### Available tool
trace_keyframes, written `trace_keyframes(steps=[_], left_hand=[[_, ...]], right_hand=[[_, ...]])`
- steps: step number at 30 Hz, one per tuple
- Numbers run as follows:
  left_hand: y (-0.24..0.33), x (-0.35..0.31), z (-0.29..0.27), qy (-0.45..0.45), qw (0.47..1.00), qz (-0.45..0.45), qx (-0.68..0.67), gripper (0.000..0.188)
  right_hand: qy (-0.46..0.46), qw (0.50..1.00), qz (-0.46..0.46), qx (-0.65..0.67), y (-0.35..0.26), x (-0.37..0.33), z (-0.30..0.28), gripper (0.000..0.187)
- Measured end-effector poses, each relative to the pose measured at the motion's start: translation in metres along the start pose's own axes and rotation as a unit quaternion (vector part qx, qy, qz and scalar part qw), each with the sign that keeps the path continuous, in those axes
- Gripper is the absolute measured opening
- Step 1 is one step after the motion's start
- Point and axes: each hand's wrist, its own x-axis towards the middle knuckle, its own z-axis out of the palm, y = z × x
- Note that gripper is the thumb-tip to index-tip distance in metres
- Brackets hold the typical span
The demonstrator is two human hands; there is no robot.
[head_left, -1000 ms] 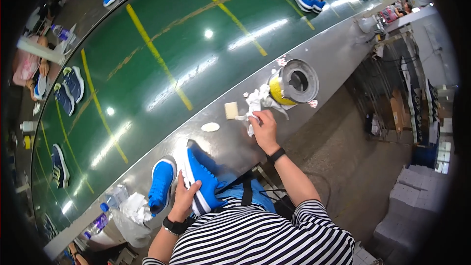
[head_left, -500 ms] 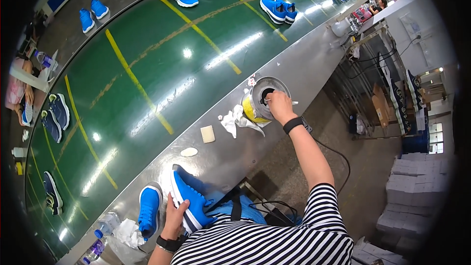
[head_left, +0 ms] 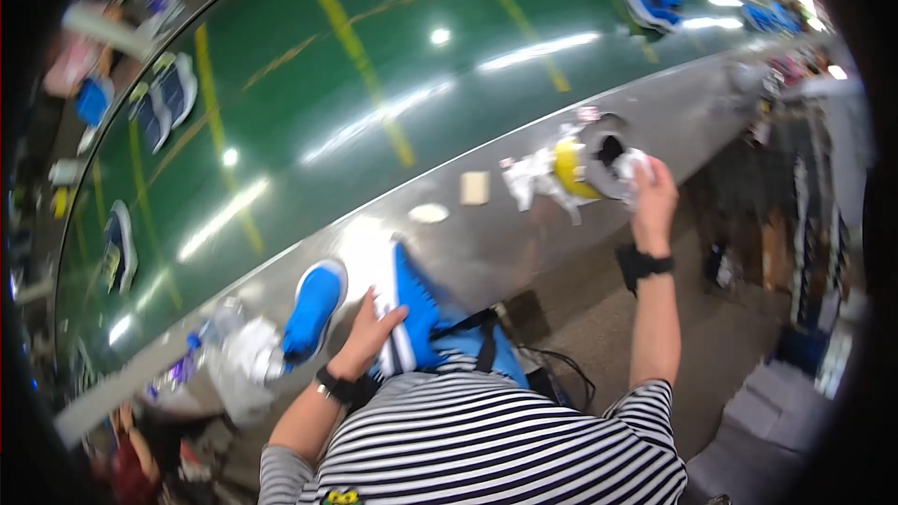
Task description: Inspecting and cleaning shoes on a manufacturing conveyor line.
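Note:
My left hand grips a blue sneaker with a white sole, held close to my body at the bench edge. A second blue sneaker lies just left of it. My right hand is closed on a crumpled white wad, cloth or paper, I cannot tell which. That wad is at the right rim of a round metal can with a yellow band and a dark opening. Motion blurs the picture.
Alongside the metal bench runs a green conveyor belt carrying blue and dark sneakers. On the bench are white scraps, a beige block, a white oval pad and a plastic bag.
My right hand has come out of the can's opening to its right side, with the white wad showing in its fingers. My left hand keeps the sneaker. The whole view has turned.

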Motion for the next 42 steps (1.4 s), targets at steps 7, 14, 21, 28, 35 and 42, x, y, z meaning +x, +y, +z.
trace_keyframes(steps=[7, 14, 21, 28, 35, 42], left_hand=[[-0.001, 0.006, 0.004, 0.030, 0.993, 0.011, 0.116, 0.088], [0.001, 0.002, 0.008, 0.015, 0.977, -0.015, 0.213, 0.095], [0.007, -0.001, 0.008, -0.010, 0.971, -0.022, 0.239, 0.096], [0.001, 0.001, 0.005, -0.023, 0.971, -0.026, 0.238, 0.095], [0.002, 0.001, 0.007, -0.012, 0.968, -0.009, 0.251, 0.095], [-0.008, 0.005, -0.001, -0.029, 0.974, 0.008, 0.225, 0.098]], right_hand=[[-0.245, 0.950, 0.138, 0.135, -0.007, -0.131, 0.112, 0.015], [-0.368, 0.926, -0.078, -0.037, 0.030, -0.184, 0.208, 0.019], [-0.385, 0.919, -0.062, -0.062, 0.030, -0.182, 0.211, 0.017], [-0.363, 0.929, -0.038, -0.062, 0.035, -0.185, 0.210, 0.015], [-0.346, 0.934, 0.006, -0.090, 0.043, -0.177, 0.216, 0.011], [-0.385, 0.915, -0.122, -0.029, 0.026, -0.206, 0.186, 0.006]])
